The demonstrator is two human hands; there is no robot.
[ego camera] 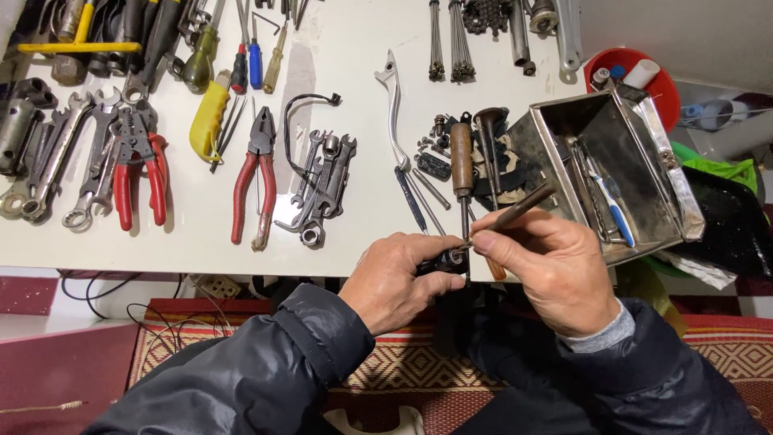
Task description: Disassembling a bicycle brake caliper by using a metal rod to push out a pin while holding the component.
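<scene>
A small dark part was worked at the tabletop's near edge.

The small dark part [445, 259], lower centre of frame, was gripped in the closed left hand [400, 278] to steady it, while a thin dark tool [515, 211] was pinched in the right hand [547, 270], its tip at the part, over the white tabletop [354, 121].

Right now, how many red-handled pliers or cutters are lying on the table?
2. One pair of red-handled cutters lies at the left beside the spanners; one pair of red-handled pliers lies nearer the middle, right of the yellow handle. More may be hidden in the top-left pile.
</scene>
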